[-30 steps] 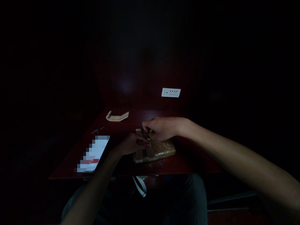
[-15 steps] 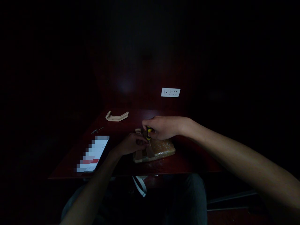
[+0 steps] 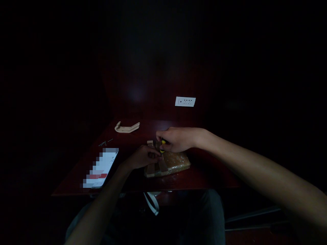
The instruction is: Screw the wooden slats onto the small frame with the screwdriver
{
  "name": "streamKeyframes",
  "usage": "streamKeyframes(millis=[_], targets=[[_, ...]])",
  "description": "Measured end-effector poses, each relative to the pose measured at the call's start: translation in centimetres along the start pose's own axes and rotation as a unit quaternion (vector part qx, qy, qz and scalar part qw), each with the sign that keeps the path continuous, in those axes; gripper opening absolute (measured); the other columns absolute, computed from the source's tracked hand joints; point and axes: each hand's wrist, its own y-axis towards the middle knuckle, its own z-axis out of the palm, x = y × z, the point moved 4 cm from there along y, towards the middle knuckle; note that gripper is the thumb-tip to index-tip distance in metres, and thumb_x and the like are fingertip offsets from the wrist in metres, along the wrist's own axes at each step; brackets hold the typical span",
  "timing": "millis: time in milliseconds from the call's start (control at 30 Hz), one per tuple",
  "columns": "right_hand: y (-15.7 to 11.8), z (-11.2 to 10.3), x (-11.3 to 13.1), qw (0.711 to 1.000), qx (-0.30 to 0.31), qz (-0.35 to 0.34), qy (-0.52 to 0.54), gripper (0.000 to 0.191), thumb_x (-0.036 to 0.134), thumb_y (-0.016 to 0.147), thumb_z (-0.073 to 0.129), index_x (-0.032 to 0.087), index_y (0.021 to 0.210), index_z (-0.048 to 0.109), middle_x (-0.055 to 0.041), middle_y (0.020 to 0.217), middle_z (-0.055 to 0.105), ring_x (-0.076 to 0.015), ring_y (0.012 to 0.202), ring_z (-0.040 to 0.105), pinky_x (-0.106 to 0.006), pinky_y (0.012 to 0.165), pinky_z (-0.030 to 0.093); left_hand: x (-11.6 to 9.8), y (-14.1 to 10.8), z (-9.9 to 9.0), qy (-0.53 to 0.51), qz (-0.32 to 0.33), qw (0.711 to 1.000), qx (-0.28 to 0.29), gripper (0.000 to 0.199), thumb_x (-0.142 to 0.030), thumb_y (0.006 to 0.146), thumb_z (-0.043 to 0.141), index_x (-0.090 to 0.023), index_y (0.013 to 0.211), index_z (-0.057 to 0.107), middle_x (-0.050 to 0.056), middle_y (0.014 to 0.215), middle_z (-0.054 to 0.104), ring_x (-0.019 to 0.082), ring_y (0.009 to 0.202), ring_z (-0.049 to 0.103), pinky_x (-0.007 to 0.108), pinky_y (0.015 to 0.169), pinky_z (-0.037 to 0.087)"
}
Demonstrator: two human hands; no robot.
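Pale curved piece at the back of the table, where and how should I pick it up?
Probably pinch the straight middle of the pale curved piece from above: that stretch lies between the curled left end and the slanted right end and looks open overhead. The left hand seems nearer, but it is over the wrapped block.

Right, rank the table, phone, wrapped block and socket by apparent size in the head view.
1. Table
2. Phone and wrapped block: too close to rank, the block being partly covered
3. Socket
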Motion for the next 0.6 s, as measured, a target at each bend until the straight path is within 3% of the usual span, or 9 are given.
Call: streamKeyframes(millis=[267,600], targets=[[0.5,0.4,-0.3,1.0,-0.012,-0.026,-0.006,0.018,0.026,0.095,0.049,0.017,0.102,0.063,-0.0077,0.089,0.07,-0.0163,0.073,0.061,-0.026,0.063,0.04,-0.1,-0.1,0.0,0.005,-0.013,1.0,0.004,0.023,-0.034,0.081,0.069,-0.018,0.094,0.078,0.006,0.092,0.077,0.019,0.082,0.069,0.028,0.073,0.052],[1.5,0.3,1.0,0.999,-0.015,-0.006,-0.028,0.029,0.037,0.094,0.052,0.015,0.109,0.063,-0.0133,0.094,0.07,-0.0184,0.068,0.062,-0.026,0.052,0.035,-0.1,-0.1,0.1,-0.003,-0.003,1.0,0.021,0.022,-0.031,0.083,0.068,-0.016,0.097,0.077,0.007,0.095,0.077,0.02,0.085,0.069,0.031,0.077,0.053]])
